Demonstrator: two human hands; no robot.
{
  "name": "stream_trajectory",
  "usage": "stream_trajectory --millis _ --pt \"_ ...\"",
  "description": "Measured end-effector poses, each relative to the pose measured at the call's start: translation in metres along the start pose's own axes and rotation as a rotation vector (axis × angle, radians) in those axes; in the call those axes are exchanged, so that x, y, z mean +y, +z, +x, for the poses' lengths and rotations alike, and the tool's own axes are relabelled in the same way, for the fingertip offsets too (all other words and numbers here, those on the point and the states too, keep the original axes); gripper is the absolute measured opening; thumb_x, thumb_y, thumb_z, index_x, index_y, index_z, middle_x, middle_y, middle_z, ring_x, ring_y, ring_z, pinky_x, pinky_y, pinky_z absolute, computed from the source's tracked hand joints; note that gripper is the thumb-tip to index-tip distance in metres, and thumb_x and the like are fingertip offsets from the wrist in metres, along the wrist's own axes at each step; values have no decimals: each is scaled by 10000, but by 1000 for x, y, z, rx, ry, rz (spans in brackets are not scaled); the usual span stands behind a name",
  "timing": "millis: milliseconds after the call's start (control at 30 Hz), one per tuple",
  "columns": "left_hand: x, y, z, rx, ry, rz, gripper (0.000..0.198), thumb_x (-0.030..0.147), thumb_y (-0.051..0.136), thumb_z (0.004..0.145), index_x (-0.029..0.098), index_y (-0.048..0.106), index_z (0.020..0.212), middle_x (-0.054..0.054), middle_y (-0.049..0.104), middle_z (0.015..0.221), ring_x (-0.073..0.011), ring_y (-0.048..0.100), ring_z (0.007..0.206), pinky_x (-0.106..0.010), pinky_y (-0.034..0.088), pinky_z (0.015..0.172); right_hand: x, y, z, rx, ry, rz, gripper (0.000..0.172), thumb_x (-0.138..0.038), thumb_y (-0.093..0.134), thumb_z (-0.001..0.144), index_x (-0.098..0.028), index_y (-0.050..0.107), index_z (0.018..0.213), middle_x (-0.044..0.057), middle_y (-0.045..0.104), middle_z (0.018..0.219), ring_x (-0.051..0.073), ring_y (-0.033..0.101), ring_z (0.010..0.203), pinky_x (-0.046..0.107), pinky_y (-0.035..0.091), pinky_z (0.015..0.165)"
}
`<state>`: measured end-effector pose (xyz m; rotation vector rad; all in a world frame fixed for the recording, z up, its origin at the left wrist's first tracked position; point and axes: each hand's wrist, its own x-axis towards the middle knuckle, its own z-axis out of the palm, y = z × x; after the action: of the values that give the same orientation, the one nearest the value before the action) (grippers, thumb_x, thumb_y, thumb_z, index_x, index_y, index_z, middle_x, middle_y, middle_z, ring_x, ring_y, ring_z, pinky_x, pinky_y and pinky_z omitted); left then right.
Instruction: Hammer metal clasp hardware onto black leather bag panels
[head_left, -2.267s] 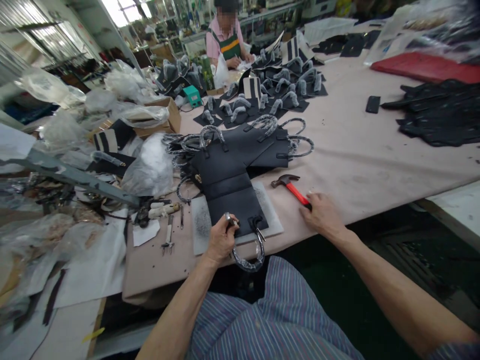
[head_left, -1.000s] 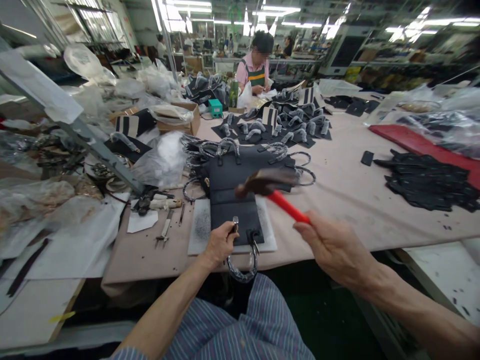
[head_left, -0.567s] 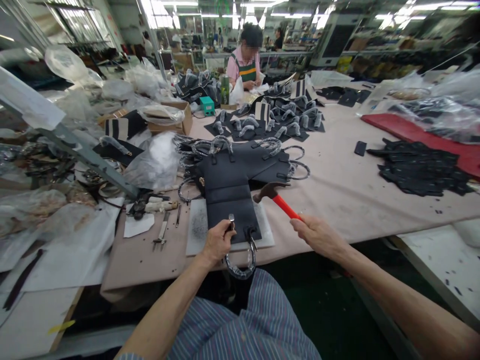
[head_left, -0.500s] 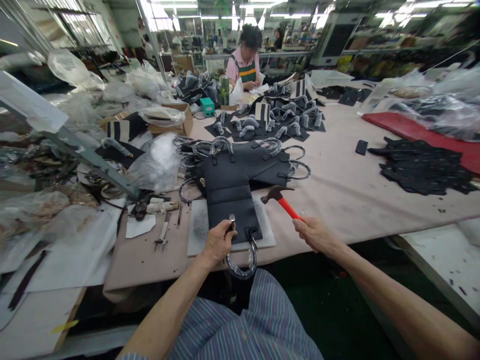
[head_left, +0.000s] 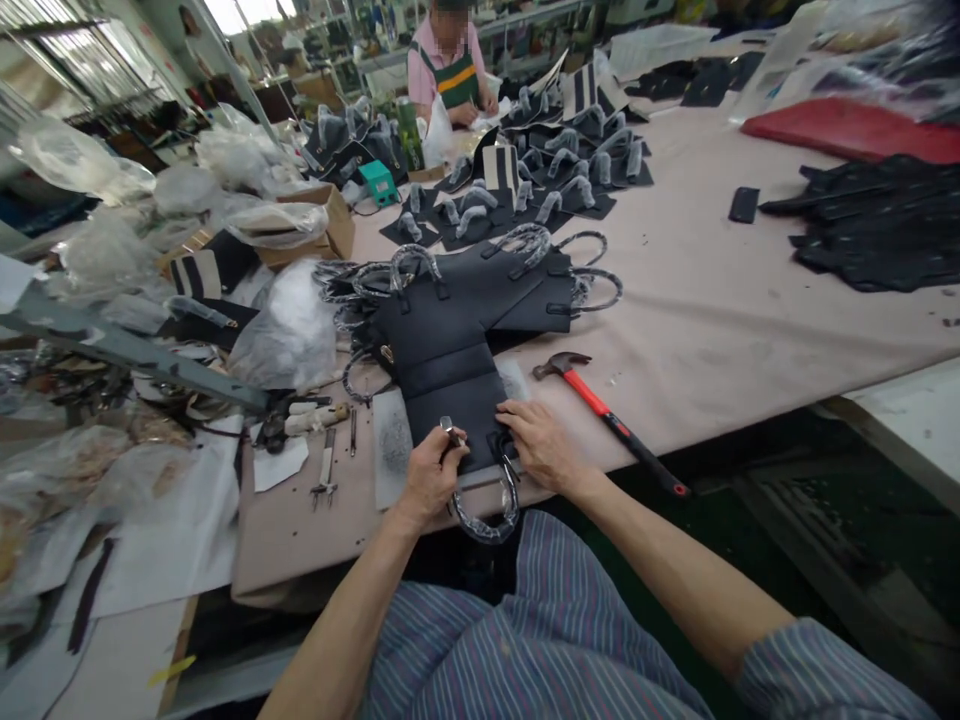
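Note:
A black leather bag panel (head_left: 457, 400) lies on a grey pad (head_left: 390, 445) at the table's near edge, its plastic-wrapped handle (head_left: 487, 520) hanging over the edge. My left hand (head_left: 427, 478) is closed around a small upright metal punch (head_left: 448, 428) standing on the panel's near end. My right hand (head_left: 538, 442) rests on the panel beside the handle's attachment, fingers bent against the leather and nothing held in them. The red-handled hammer (head_left: 600, 410) lies on the table to the right, apart from my hand.
More black panels with wrapped handles (head_left: 480, 285) are stacked behind. Small hand tools (head_left: 326, 445) lie left of the pad, with plastic bags and a cardboard box (head_left: 330, 225) beyond. Black pieces (head_left: 877, 230) sit at the right. Another person (head_left: 448, 70) works at the far end.
My right hand had the hammer raised; the hammer now lies on the table and that hand has moved left onto the panel. The left hand still holds the punch.

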<state>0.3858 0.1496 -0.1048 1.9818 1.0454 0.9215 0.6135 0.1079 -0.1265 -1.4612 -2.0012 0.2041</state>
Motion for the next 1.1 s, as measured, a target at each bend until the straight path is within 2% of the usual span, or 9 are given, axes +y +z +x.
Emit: stream_trajectory --millis 133,267,333,467,533,633,700,867,1100 --pt "-3 0 -2 62 -29 -23 122 162 609 889 197 703 959 -16 716 874 -150 668 789 -263 536 758 2 6 -5 21 9 -13 416 -53 401 938 -158 637 1263 133 597 1374 303 546 1237 545 412 1066" --pt "-9 -4 -4 68 -54 -91 126 173 625 900 200 718 981 -45 759 968 -181 718 910 -310 573 864 5 7 -6 31 19 -9 434 -40 408 916 -174 656 1246 123 605 1362 299 552 1217 546 412 1062" --pt "-9 -5 -5 45 -4 -81 135 169 622 904 199 714 997 -55 764 983 -184 728 925 -317 587 874 6 9 -6 37 22 -13 434 -41 414 909 -175 661 1239 121 604 1359 303 554 1204 544 421 1048" --pt "-4 -3 -5 -77 143 -30 152 160 610 895 199 726 985 -70 770 997 -191 737 955 -310 603 874 6 10 -5 18 20 -21 437 -42 423 897 -166 657 1244 130 595 1366 308 547 1198 553 409 1053" --pt "-3 -2 -4 5 37 -81 133 183 610 910 196 724 977 -66 773 980 -191 746 939 -315 607 881 6 8 -5 16 25 -19 437 -39 431 887 -162 657 1239 131 597 1360 308 543 1193 546 410 1046" --pt "-7 -1 -1 187 -226 -312 128 273 628 936 183 688 1004 -53 770 950 -202 767 870 -335 632 821 4 5 -3 24 28 -21 434 -35 442 870 -162 663 1221 131 605 1342 304 550 1156 528 426 1011" --pt "-11 -2 1 191 -297 -428 170 320 657 926 176 679 1014 -54 769 960 -218 774 869 -340 643 785 3 4 -2 28 29 -23 431 -34 442 865 -159 669 1210 132 608 1335 304 551 1141 523 431 993" --pt "-10 -2 1 92 -203 -290 139 297 700 900 188 746 971 -61 787 990 -212 754 946 -357 609 924 3 5 -2 28 41 -19 427 -38 444 868 -155 670 1212 124 611 1332 306 538 1162 520 413 1017" --pt "-5 0 -2 96 -139 -184 125 267 682 904 192 760 966 -56 796 986 -208 749 945 -367 608 923 3 5 -2 13 60 -4 425 -54 454 876 -174 675 1219 116 599 1344 300 535 1141 503 419 1005"
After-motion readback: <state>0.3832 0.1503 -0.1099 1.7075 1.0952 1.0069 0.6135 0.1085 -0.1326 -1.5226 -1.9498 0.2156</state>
